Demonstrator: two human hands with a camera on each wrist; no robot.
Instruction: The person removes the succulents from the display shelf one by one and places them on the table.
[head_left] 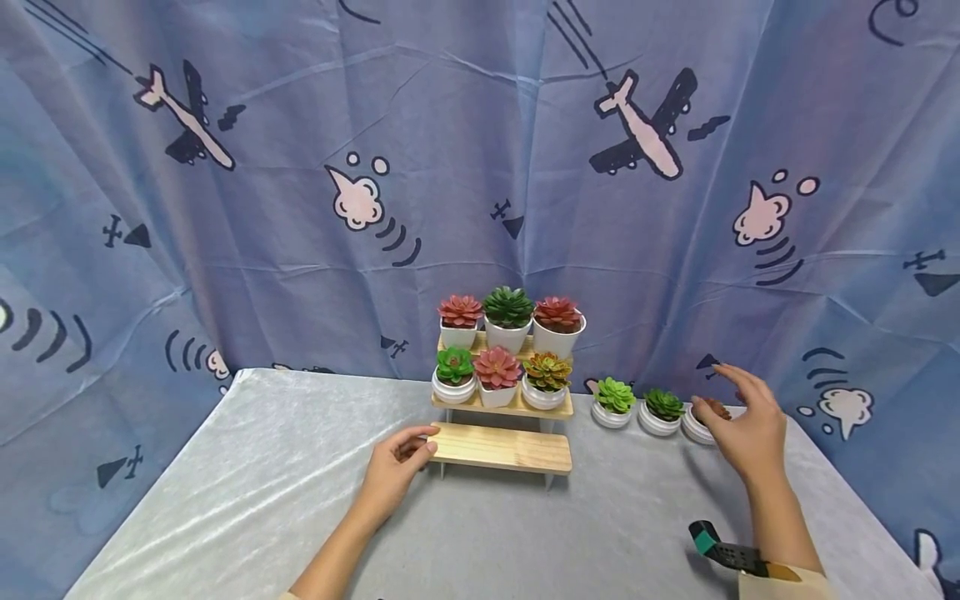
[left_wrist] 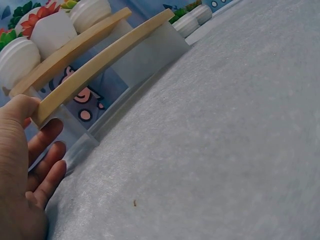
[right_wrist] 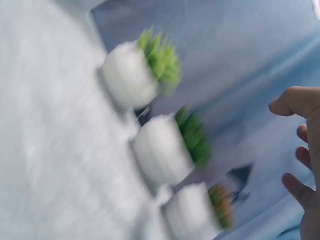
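My left hand grips the left end of the lowest wooden step of a tiered plant stand; in the left wrist view the thumb is at the end of the board and the fingers are below. That step is bare. My right hand is held with thumb and fingers apart over the rightmost small pot, a brownish succulent partly hidden by the hand. Left of it stand a dark green succulent and a bright green succulent, both in round white pots.
On the middle step sit a green succulent, a pink succulent and a yellow-orange succulent. Two red succulents flank a dark green one on the top step. A patterned curtain hangs behind the white-covered table.
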